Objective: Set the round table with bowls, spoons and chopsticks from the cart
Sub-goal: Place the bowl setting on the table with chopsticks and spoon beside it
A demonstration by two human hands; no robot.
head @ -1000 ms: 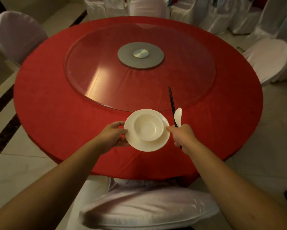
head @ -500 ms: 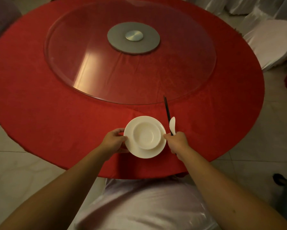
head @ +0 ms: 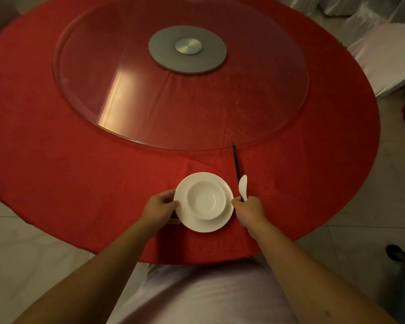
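While the left hand [head: 160,208] grips the plate [head: 204,222] rim, the bowl [head: 206,200] sits on it near the tabletop [head: 79,183] edge. Right of the plate, the right hand [head: 249,210] pinches a spoon [head: 243,187] and chopsticks [head: 236,162], both pointing away toward the glass turntable [head: 126,90]. No writing is legible.

The right hand [head: 249,210] covers the near ends of the chopsticks [head: 236,163] and the spoon [head: 243,187] handle, the left hand [head: 160,208] hides the plate's [head: 205,224] left rim, and the picture's edges cut off the counter [head: 56,171] at the top and left.
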